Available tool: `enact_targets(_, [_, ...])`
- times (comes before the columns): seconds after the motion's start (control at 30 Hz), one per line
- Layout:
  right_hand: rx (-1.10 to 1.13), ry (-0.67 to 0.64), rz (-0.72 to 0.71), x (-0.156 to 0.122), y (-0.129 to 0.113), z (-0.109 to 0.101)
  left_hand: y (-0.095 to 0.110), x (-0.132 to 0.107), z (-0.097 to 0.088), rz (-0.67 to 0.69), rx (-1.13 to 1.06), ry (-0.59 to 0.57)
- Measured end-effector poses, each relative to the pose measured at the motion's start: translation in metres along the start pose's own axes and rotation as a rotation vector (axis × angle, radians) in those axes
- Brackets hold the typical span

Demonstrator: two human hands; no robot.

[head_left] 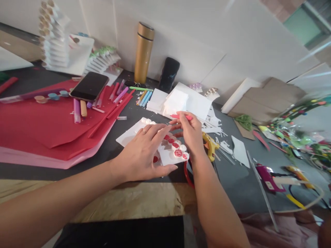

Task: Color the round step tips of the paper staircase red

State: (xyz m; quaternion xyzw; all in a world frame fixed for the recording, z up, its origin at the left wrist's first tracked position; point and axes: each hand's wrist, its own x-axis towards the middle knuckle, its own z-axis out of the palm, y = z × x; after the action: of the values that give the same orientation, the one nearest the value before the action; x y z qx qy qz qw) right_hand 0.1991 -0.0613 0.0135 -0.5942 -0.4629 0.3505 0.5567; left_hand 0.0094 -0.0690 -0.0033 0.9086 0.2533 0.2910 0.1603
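My right hand [190, 132] pinches a pinkish-red marker [181, 117] above a white card [168, 159]. Along the card sit small round white pieces; those near its right end, such as one red-marked piece [178, 153], carry red colouring. Over the card's middle lies my left hand [146, 150], fingers extended and thumb stretched apart, hiding part of the row. More plain white rounds [147, 121] show beyond its fingers. Whether the left hand presses on the card I cannot tell.
Red paper sheets [51, 127] with a phone [89, 86] and several markers lie left. A gold flask [144, 53] and a black phone [169, 74] stand by the wall. Right of my hand are a yellow glue gun [210, 146] and a magenta device [270, 177] with a cable.
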Motion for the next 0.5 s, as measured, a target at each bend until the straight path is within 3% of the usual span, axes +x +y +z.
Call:
enact_targets(0.23, [-0.049, 0.043, -0.057, 0.0, 0.005, 0.001, -0.003, -0.001, -0.002, 0.03, -0.057, -0.008])
enact_targets(0.5, [-0.049, 0.063, -0.033, 0.007, 0.012, -0.007, 0.001, 0.0, -0.004, -0.069, -0.141, -0.14])
